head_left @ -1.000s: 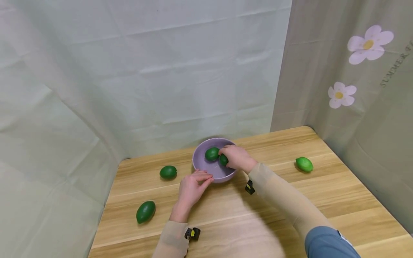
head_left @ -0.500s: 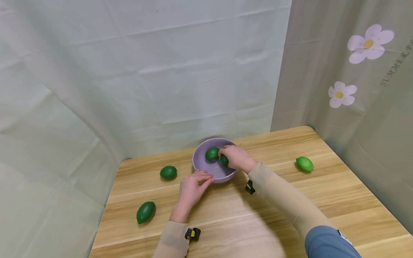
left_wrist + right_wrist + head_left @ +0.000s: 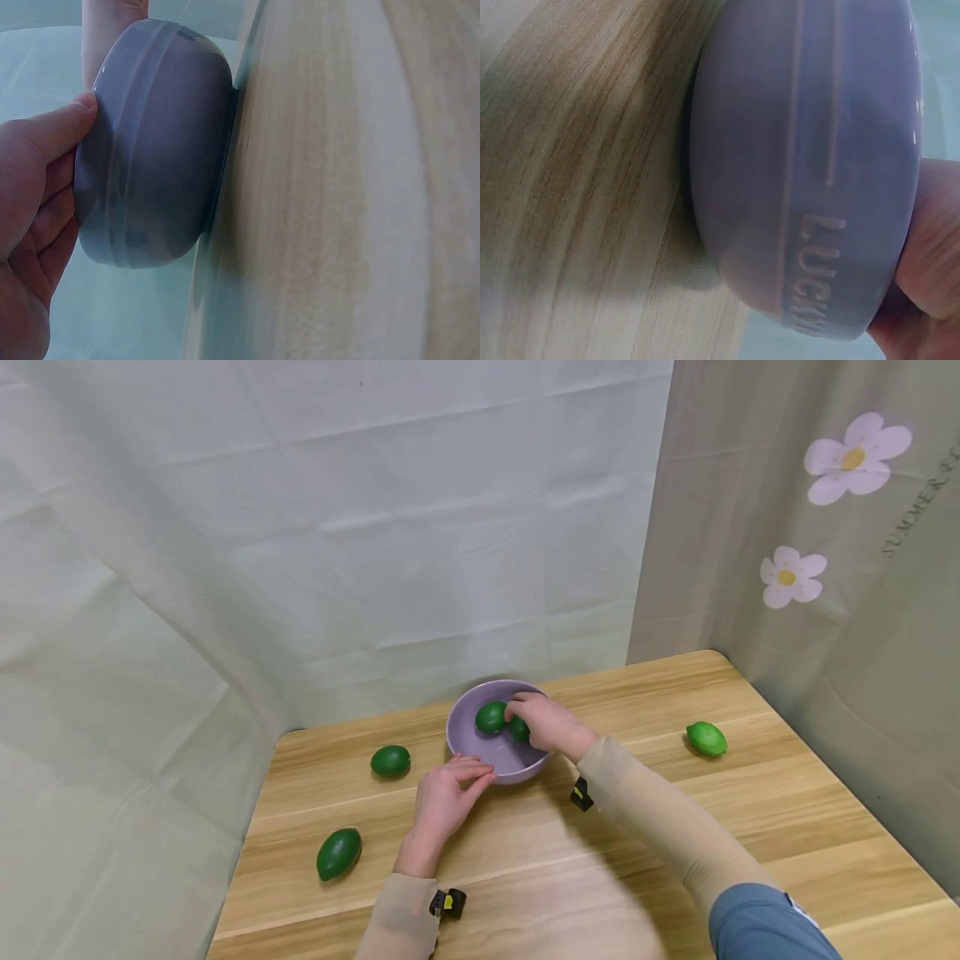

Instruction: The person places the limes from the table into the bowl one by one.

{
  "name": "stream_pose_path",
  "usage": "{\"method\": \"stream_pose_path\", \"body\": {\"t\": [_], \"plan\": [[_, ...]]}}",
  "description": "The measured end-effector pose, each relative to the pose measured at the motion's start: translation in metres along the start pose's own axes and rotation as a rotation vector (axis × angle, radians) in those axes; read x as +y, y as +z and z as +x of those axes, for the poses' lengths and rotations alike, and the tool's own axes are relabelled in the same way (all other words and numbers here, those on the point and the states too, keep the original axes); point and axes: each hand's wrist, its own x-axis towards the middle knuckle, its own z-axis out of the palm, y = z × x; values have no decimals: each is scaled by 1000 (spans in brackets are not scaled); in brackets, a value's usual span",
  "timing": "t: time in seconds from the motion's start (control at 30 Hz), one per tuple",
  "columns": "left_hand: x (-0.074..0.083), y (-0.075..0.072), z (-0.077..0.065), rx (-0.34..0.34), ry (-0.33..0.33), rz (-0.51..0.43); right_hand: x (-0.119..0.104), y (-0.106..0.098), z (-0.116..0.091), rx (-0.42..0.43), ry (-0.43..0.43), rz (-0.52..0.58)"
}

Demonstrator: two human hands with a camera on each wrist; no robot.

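A purple bowl (image 3: 491,753) stands near the back edge of the wooden table. My left hand (image 3: 445,797) pinches its near-left rim; the left wrist view shows the thumb (image 3: 71,124) right at the rim. My right hand (image 3: 550,723) reaches over the right side of the bowl and grips a dark green lime (image 3: 519,729) low inside it, partly hidden by the fingers. Beside that, a second dark green lime (image 3: 491,717) lies in the bowl. The right wrist view shows the bowl's outer wall (image 3: 757,150) with raised lettering, and only part of the hand.
Two more dark green limes lie on the table to the left, one farther back (image 3: 391,762) and one nearer (image 3: 339,854). A brighter green lime (image 3: 707,739) lies on the right. Pale curtains (image 3: 450,527) hang behind and beside the table (image 3: 525,877).
The right hand, with the lime in its fingers, has shifted very slightly left toward the other lime in the bowl. The left hand stays at the rim.
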Motion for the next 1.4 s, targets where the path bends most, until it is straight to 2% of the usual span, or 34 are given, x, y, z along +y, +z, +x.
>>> {"method": "stream_pose_path", "body": {"t": [0.4, 0.7, 1.1, 1.4], "plan": [[1, -1, 1, 9, 15, 0, -1, -2, -1, -4, 7, 6], [2, -3, 1, 6, -8, 5, -1, -2, -1, 3, 2, 17], [0, -3, 1, 12, 15, 16, -6, -9, -4, 10, 4, 38], [0, -2, 1, -6, -5, 5, -7, -12, -12, 83, 6, 130]]}}
